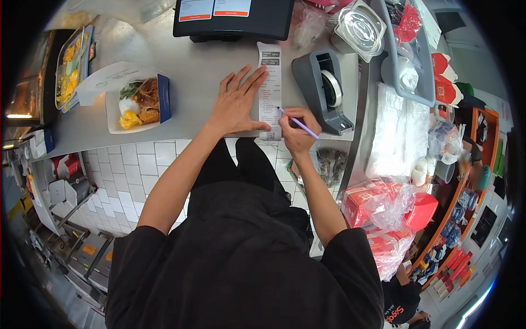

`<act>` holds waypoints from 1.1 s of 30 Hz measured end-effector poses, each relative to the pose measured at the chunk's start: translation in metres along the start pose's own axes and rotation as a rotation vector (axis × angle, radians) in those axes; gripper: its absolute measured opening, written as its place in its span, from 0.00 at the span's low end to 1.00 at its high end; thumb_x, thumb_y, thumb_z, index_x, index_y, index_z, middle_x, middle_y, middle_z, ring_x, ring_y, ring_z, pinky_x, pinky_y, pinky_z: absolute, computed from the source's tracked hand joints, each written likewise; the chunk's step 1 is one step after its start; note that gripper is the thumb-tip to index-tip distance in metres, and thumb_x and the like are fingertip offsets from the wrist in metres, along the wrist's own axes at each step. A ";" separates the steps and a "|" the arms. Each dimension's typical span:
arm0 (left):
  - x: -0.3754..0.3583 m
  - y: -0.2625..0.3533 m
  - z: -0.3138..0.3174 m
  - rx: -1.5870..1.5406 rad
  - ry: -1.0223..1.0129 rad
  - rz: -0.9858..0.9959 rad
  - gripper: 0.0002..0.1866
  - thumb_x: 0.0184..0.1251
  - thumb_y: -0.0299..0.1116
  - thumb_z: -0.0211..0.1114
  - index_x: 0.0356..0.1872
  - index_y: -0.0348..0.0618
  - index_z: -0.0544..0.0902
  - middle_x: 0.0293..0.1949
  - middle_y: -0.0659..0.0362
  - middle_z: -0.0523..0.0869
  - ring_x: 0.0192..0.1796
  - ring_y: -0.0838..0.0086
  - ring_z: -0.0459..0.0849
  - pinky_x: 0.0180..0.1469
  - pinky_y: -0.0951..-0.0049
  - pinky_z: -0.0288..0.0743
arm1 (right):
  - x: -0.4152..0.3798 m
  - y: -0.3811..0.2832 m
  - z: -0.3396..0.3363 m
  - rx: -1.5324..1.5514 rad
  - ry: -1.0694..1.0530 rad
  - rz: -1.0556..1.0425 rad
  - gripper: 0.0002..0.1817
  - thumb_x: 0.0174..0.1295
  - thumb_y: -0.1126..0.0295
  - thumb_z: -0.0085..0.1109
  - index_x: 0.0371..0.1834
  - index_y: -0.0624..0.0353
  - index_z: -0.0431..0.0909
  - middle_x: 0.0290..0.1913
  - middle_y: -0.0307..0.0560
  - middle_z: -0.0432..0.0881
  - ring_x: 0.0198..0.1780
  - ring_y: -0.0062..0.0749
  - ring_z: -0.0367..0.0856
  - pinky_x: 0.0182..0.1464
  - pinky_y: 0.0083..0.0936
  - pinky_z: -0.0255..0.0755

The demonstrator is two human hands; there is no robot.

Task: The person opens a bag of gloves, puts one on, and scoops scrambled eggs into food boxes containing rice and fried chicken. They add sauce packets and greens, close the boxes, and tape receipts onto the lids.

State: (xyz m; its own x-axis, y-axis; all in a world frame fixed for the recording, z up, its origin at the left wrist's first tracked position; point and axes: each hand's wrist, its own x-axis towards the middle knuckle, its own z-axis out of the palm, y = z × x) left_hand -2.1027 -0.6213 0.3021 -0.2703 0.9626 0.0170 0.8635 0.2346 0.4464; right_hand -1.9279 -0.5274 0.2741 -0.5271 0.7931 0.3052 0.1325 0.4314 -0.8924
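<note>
A long printed receipt [269,98] lies flat on the steel counter [192,71]. My left hand [236,105] rests on its left edge with fingers spread, thumb and fingertips touching the paper. In my right hand [298,129] is a purple pen [304,125], its tip at the lower right part of the receipt. Just right of the paper stands a grey tape dispenser [312,77] with a roll of clear tape. To the left sits an open food box [164,101] holding rice, egg and fried pieces.
A dark screen [233,19] stands behind the receipt. A foil-like tray of food [73,71] is at far left. On the right are a clear-lidded container [359,30], a grey bin [408,60], plastic bags [392,131] and wrapped red boxes [378,205]. Another person [402,301] is at lower right.
</note>
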 end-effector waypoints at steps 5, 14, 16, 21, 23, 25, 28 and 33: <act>0.000 -0.001 0.001 0.022 0.002 0.004 0.66 0.36 0.68 0.76 0.78 0.51 0.55 0.79 0.66 0.55 0.81 0.64 0.49 0.78 0.52 0.44 | -0.007 -0.007 0.003 0.000 0.019 -0.027 0.07 0.45 0.80 0.71 0.26 0.60 0.81 0.29 0.47 0.86 0.31 0.34 0.87 0.34 0.23 0.79; -0.002 -0.001 0.002 0.027 0.012 0.006 0.66 0.35 0.68 0.76 0.78 0.50 0.56 0.79 0.66 0.55 0.81 0.64 0.50 0.78 0.51 0.45 | -0.012 -0.012 0.011 -0.093 0.083 -0.001 0.07 0.46 0.80 0.70 0.27 0.60 0.82 0.29 0.46 0.86 0.30 0.33 0.86 0.35 0.23 0.79; -0.001 -0.001 0.001 0.006 0.024 0.017 0.66 0.35 0.69 0.76 0.78 0.50 0.56 0.79 0.66 0.55 0.80 0.64 0.50 0.78 0.51 0.45 | -0.014 -0.018 0.010 -0.077 0.069 -0.006 0.06 0.46 0.80 0.69 0.25 0.60 0.81 0.29 0.46 0.86 0.31 0.34 0.86 0.36 0.24 0.79; 0.000 0.000 0.000 0.022 -0.013 -0.016 0.67 0.33 0.71 0.75 0.77 0.50 0.56 0.79 0.67 0.55 0.80 0.64 0.50 0.78 0.51 0.45 | 0.027 -0.068 -0.032 0.119 0.137 0.292 0.07 0.64 0.75 0.64 0.43 0.61 0.80 0.27 0.45 0.83 0.37 0.35 0.83 0.46 0.25 0.76; -0.002 0.002 0.001 0.018 0.001 -0.011 0.68 0.32 0.71 0.75 0.77 0.50 0.57 0.79 0.67 0.55 0.80 0.64 0.50 0.78 0.51 0.45 | 0.071 -0.110 -0.074 -0.280 0.007 0.284 0.09 0.68 0.69 0.60 0.47 0.61 0.80 0.25 0.46 0.80 0.37 0.38 0.80 0.45 0.29 0.74; 0.001 0.001 0.000 0.028 0.025 0.008 0.68 0.31 0.72 0.75 0.77 0.50 0.57 0.79 0.67 0.55 0.80 0.64 0.50 0.78 0.51 0.45 | 0.104 -0.107 -0.100 -0.773 -0.160 -0.034 0.12 0.68 0.65 0.59 0.48 0.61 0.82 0.25 0.50 0.81 0.34 0.46 0.79 0.38 0.39 0.72; 0.001 0.003 0.003 0.001 0.034 0.000 0.69 0.28 0.73 0.75 0.76 0.50 0.58 0.78 0.67 0.57 0.80 0.62 0.51 0.77 0.48 0.45 | 0.143 -0.098 -0.095 -0.940 -0.270 -0.064 0.14 0.63 0.63 0.65 0.48 0.60 0.83 0.27 0.52 0.83 0.40 0.51 0.82 0.40 0.42 0.73; 0.005 0.033 0.014 0.035 0.033 -0.129 0.71 0.23 0.73 0.77 0.76 0.54 0.59 0.77 0.66 0.57 0.80 0.49 0.44 0.72 0.29 0.42 | 0.147 -0.114 -0.098 -0.624 -0.358 0.091 0.40 0.49 0.57 0.77 0.65 0.59 0.71 0.52 0.62 0.82 0.60 0.55 0.78 0.57 0.41 0.74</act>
State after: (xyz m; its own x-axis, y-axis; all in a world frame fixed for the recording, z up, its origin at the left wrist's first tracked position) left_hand -2.0695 -0.6063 0.3047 -0.3929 0.9195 -0.0089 0.8350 0.3608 0.4155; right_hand -1.9376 -0.4177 0.4529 -0.7194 0.6945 0.0156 0.5872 0.6199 -0.5204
